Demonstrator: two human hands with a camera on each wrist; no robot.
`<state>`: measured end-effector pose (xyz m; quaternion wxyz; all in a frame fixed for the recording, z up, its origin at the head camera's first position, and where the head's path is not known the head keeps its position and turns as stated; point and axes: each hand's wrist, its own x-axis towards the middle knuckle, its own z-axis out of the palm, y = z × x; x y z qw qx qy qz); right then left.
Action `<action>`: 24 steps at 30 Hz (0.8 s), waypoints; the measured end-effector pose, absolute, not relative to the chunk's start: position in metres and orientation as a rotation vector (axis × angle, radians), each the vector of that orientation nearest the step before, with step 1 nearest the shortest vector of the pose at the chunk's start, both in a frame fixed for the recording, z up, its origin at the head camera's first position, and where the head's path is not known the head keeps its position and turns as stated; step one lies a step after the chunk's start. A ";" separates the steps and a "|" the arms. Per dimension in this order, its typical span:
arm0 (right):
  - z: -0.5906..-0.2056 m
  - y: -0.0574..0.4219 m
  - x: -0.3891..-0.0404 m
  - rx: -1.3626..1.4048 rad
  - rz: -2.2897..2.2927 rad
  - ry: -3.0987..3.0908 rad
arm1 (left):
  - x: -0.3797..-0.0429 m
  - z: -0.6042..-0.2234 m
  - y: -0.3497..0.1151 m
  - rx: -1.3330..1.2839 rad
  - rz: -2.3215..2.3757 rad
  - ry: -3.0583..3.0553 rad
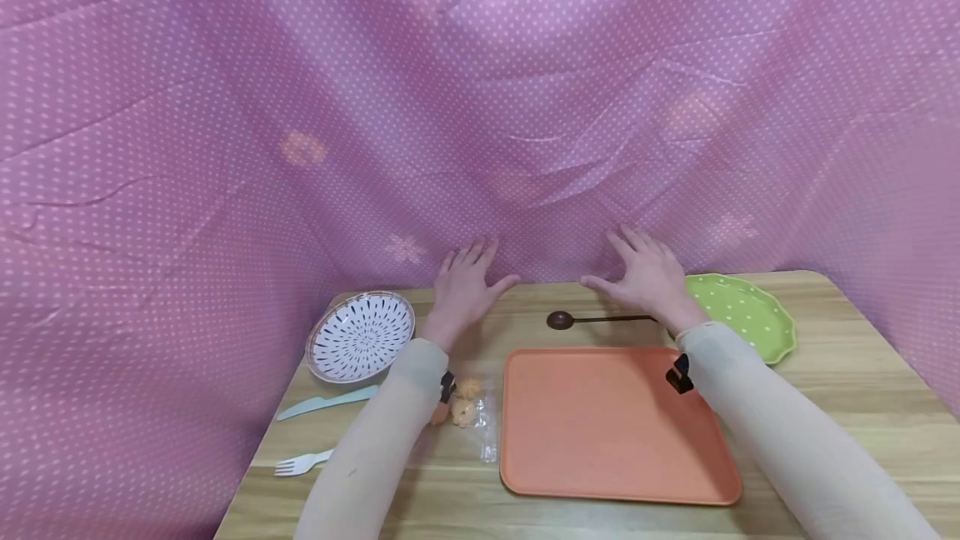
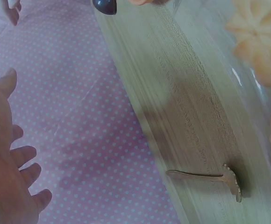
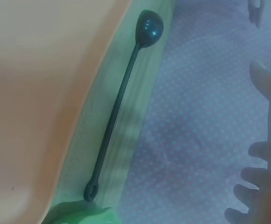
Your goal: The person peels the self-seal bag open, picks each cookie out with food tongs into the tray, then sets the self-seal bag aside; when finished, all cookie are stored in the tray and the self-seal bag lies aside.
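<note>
Both bare hands reach past the table's far edge, in front of the pink cloth. My left hand has its fingers spread and holds nothing. Similarly spread and holding nothing, my right hand is above the far side near the green plate. A long-handled dark brown spoon lies between the hands, its handle running toward the right wrist; the right wrist view shows the whole spoon. In the left wrist view, a small brown piece with a thin stem and wider end lies near the table edge.
An orange tray lies at the front middle. Left of it are cookies in clear plastic, partly behind the left forearm. A patterned bowl, a pale blue knife and a white fork are farther left. Pink dotted cloth hangs around the table.
</note>
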<state>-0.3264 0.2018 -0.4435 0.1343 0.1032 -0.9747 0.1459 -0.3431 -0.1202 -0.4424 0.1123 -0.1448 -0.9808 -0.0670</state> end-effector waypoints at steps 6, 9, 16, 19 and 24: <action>-0.442 0.200 -0.320 0.319 0.432 -2.811 | -0.339 -0.443 -0.122 -0.462 -0.191 -2.856; -0.442 0.196 -0.316 0.352 0.455 -2.794 | -0.333 -0.444 -0.124 -0.483 -0.189 -2.857; -0.451 0.178 -0.303 0.441 0.495 -2.782 | -0.305 -0.453 -0.133 -0.506 -0.182 -2.884; -0.455 0.168 -0.294 0.483 0.533 -2.761 | -0.288 -0.457 -0.139 -0.502 -0.217 -2.900; -0.460 0.144 -0.272 0.610 0.647 -2.734 | -0.257 -0.462 -0.159 -0.488 -0.253 -2.900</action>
